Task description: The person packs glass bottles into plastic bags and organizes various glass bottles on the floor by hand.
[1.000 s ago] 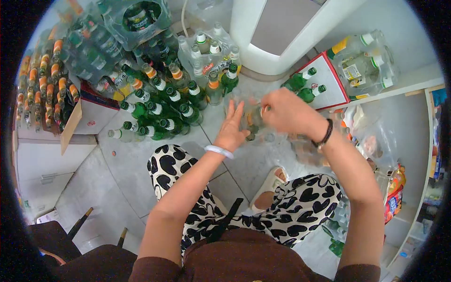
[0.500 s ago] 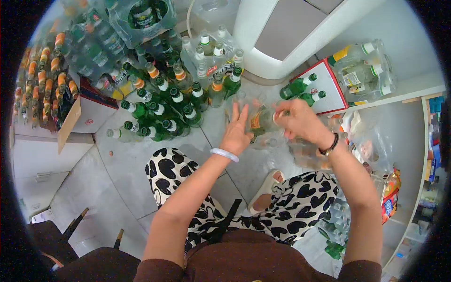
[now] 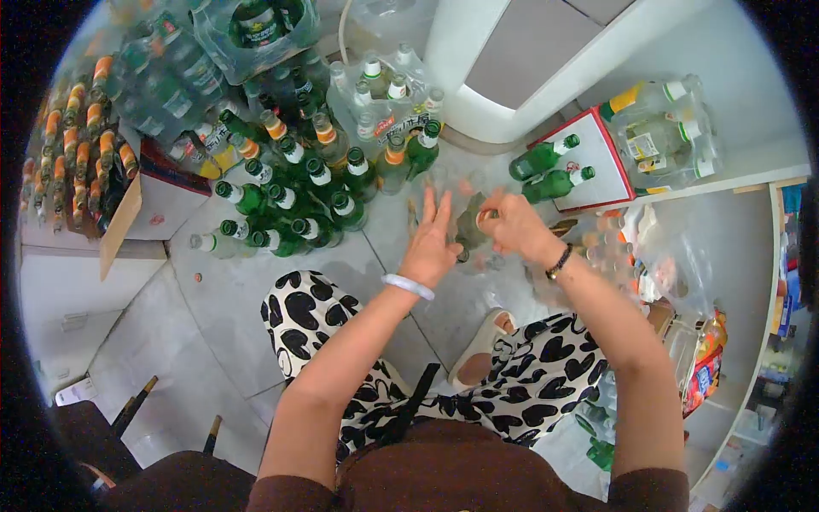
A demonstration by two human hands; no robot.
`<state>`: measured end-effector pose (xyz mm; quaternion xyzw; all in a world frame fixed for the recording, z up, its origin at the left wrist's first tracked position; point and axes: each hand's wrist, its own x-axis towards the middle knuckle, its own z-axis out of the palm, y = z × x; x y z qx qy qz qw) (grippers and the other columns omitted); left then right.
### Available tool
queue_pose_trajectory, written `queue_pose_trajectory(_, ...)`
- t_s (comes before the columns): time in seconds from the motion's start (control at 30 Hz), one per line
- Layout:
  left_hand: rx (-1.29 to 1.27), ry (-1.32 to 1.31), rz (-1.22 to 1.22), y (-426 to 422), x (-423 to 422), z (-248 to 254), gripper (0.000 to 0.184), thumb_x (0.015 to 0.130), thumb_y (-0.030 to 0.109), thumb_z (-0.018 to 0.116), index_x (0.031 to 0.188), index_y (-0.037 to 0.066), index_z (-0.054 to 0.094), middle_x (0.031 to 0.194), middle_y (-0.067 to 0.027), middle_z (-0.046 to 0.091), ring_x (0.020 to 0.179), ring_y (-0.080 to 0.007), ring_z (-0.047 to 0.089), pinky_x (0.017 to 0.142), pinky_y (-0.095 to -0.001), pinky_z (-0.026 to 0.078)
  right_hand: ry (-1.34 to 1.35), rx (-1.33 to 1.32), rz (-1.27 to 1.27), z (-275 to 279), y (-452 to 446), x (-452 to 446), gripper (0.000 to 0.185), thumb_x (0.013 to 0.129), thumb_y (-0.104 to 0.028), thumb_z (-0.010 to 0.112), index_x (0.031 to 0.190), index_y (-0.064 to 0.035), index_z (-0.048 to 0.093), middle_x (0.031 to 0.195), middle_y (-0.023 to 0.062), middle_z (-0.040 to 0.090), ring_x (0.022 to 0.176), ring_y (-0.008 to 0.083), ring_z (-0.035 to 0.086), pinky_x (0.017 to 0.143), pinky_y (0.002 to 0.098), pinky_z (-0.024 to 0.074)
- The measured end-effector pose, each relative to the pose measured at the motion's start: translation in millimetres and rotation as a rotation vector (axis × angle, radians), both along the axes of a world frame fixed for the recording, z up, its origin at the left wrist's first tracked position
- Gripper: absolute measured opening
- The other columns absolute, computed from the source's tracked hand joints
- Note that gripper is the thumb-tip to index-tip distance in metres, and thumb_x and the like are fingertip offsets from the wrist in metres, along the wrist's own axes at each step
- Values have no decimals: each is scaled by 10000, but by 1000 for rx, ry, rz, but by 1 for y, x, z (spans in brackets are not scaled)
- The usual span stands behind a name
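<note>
My right hand (image 3: 519,225) is closed round the neck end of a pale glass bottle (image 3: 471,224), which is tilted and partly hidden by the fingers. My left hand (image 3: 428,245) has its fingers stretched out and spread, just left of that bottle, at the edge of a clear plastic wrap (image 3: 467,184). Whether its fingers press on the plastic is hard to tell. Ahead and to the left, several green bottles (image 3: 312,229) stand close together on the floor. Clear bottles (image 3: 589,247), blurred, lie in plastic to the right of my right wrist.
Two green bottles (image 3: 550,183) lie by a red-edged white box (image 3: 590,162), with wrapped clear bottles (image 3: 661,141) behind. A white column (image 3: 478,111) rises ahead. Orange-necked bottles (image 3: 81,154) fill a carton (image 3: 124,224) at left. A shelf unit (image 3: 768,256) borders the right; stool legs (image 3: 141,401) stand lower left.
My right hand has moved left, toward my left hand, carrying the bottle, whose orange label no longer shows clearly. My left hand stays almost in place.
</note>
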<state>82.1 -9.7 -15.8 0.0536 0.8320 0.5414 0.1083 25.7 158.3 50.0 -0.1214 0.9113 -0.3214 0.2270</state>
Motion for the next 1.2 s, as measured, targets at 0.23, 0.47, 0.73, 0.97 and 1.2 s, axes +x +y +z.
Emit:
queue_pose_trajectory(0.23,37,-12,-1,4,2,-1,865,687,-37,648,1426,54,210,1481,-280,71,1294,-441,291,1031,-407,349,130,228,121,-51,4,0,211,768,-138,536,860,30,624,706,161,631,625,266,638,745,388,481)
queue_pose_trajectory(0.47,43,5,7,2,3,0,873,692,-31,652,1433,69,202,1477,-284,94,1302,-426,291,1022,-408,356,66,212,50,-86,-3,-14,562,714,-164,569,1251,-18,491,1015,230,626,969,403,586,1066,536,200)
queue_pose_trajectory(0.73,-17,41,-24,-5,1,-5,885,688,-30,683,1432,74,215,1482,-273,98,1329,-383,275,1042,-378,347,-279,1,-69,-35,-3,-10,546,742,-184,598,1234,20,483,755,207,649,694,317,655,724,457,501)
queue_pose_trajectory(0.97,-12,42,-22,-3,0,-3,905,689,-37,685,1443,97,204,1482,-272,112,1337,-370,276,1043,-369,344,-268,-98,-166,-19,2,-3,297,778,-130,569,1008,53,610,722,178,652,499,225,643,477,332,537)
queue_pose_trajectory(1.2,-52,41,-52,-6,-1,-3,884,707,-17,674,1448,106,206,1486,-264,116,1340,-365,276,1039,-372,342,169,73,13,-31,12,6,297,791,-205,573,962,28,639,790,199,652,714,315,657,688,407,521)
